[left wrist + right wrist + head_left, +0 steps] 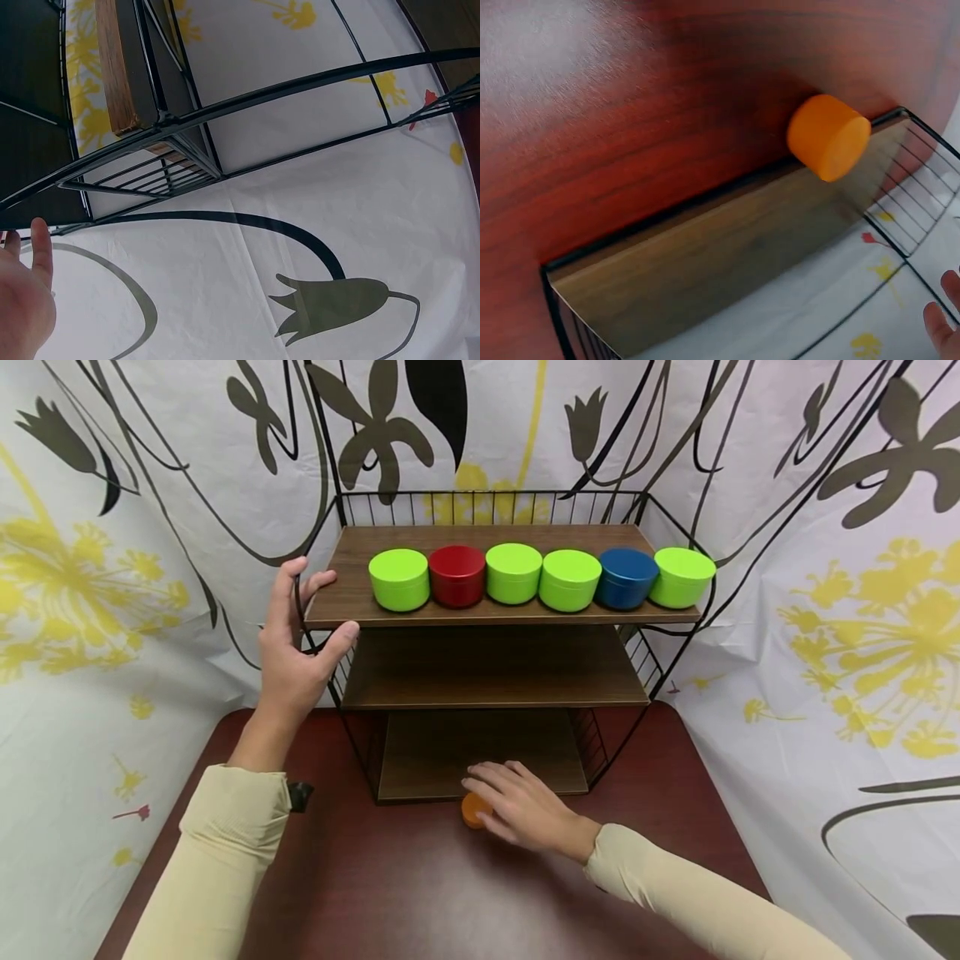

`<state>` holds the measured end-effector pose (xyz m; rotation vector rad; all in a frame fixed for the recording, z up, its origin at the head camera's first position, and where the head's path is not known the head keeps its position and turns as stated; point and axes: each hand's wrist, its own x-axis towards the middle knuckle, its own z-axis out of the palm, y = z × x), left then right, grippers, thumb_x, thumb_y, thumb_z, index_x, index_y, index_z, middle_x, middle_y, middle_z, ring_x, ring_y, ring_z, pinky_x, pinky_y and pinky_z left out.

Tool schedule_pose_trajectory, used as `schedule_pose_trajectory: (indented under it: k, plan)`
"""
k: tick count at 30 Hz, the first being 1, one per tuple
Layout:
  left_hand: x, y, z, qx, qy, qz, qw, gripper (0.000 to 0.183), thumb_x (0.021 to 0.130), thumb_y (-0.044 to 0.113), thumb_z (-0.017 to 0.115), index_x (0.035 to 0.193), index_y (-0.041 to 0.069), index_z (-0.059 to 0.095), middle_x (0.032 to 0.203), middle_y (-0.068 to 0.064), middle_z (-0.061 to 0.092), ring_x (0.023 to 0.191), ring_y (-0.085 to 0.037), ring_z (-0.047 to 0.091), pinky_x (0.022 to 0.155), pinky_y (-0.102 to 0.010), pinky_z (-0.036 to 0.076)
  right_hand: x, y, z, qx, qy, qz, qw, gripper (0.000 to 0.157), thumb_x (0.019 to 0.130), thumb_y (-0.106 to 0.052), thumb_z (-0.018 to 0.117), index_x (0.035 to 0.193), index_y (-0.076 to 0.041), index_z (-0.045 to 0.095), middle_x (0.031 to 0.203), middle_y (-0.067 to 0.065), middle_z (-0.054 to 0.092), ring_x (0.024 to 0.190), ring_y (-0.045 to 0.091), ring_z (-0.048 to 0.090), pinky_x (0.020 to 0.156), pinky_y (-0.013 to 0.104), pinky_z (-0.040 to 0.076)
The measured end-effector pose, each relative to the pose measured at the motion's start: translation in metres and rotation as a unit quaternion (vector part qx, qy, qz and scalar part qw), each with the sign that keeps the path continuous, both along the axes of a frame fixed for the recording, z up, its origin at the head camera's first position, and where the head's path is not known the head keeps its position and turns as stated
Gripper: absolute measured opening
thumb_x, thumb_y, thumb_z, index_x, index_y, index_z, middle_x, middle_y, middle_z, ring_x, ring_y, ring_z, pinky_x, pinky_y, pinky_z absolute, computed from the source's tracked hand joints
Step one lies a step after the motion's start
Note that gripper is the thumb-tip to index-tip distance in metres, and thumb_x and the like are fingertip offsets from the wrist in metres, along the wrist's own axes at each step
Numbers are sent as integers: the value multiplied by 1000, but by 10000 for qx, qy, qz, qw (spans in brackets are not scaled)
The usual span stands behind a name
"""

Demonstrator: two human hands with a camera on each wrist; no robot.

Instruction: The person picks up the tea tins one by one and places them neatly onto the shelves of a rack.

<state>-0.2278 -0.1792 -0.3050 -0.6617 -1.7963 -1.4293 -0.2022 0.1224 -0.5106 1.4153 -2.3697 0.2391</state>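
In the head view, my right hand (pixel 522 803) reaches over a small round orange container (pixel 476 810) at the front edge of the rack's lowest shelf (pixel 480 756). No fingers curl round the container (pixel 829 137) in the right wrist view. My left hand (pixel 292 647) is at the left end of the top shelf, fingers spread around the black wire frame and thumb by the board's front corner. In the left wrist view, a hand (pixel 26 304) shows partly at the lower left beside the frame, one finger straight.
The top shelf (pixel 487 537) carries a row of round containers: several lime-green, one red (pixel 457 577) and one blue (pixel 627 578). A wooden middle shelf (pixel 495 668) lies below. The rack stands on a dark red table (pixel 420 893), with a floral-patterned curtain (pixel 817 635) around it.
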Motion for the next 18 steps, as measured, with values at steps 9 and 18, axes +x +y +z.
schedule_pose_trajectory:
  k: [9,18]
  plan:
    - [-1,0,-1,29,47,-43,10000,63,86,5,69,142,-3,41,131,-31,56,132,-33,48,114,-39,30,-1,4,-23,97,-162,-283,9994,54,91,-31,72,139,-12,54,140,9,55,125,26,55,94,52,49]
    - [-2,0,-1,62,95,-87,9999,63,87,5,69,142,-4,41,130,-33,56,132,-35,48,115,-41,28,-2,6,-46,146,-298,-382,9987,53,93,-30,69,140,-12,53,141,10,54,126,28,55,97,51,47]
